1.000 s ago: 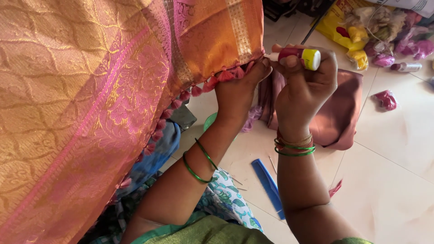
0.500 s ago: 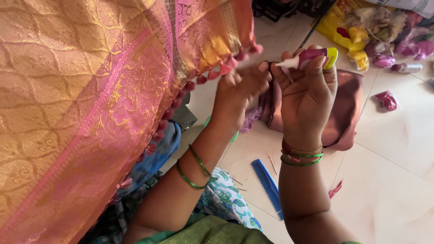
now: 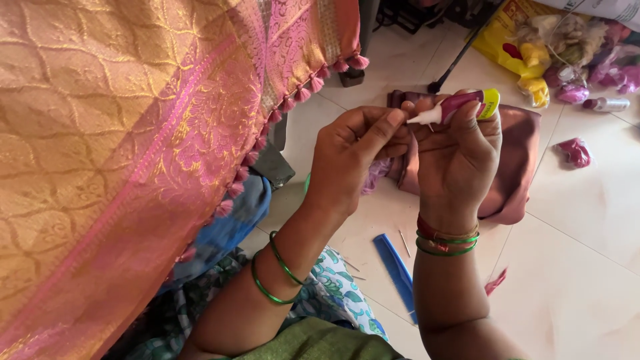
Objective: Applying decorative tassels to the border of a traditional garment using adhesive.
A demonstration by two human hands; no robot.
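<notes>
My right hand [image 3: 460, 157] grips a small glue tube [image 3: 460, 105], magenta with a yellow-green end and a white nozzle pointing left. The fingers of my left hand [image 3: 357, 150] are pinched together right at the nozzle tip; whatever sits between them is too small to see. Both wrists wear green bangles. An orange and pink silk cloth [image 3: 133, 133] with a row of pink tassels [image 3: 303, 90] along its edge hangs at the left, apart from both hands.
A dusky pink cloth [image 3: 520, 153] lies on the tiled floor under my hands. A blue comb [image 3: 397, 273] lies near my right forearm, thin pins beside it. At the back right lie a yellow bag [image 3: 507, 40] and pink thread bundles [image 3: 577, 152].
My left hand has come away from the tasselled edge of the silk cloth and now meets the nozzle of the glue tube. The view has shifted, so the cloth edge sits further left.
</notes>
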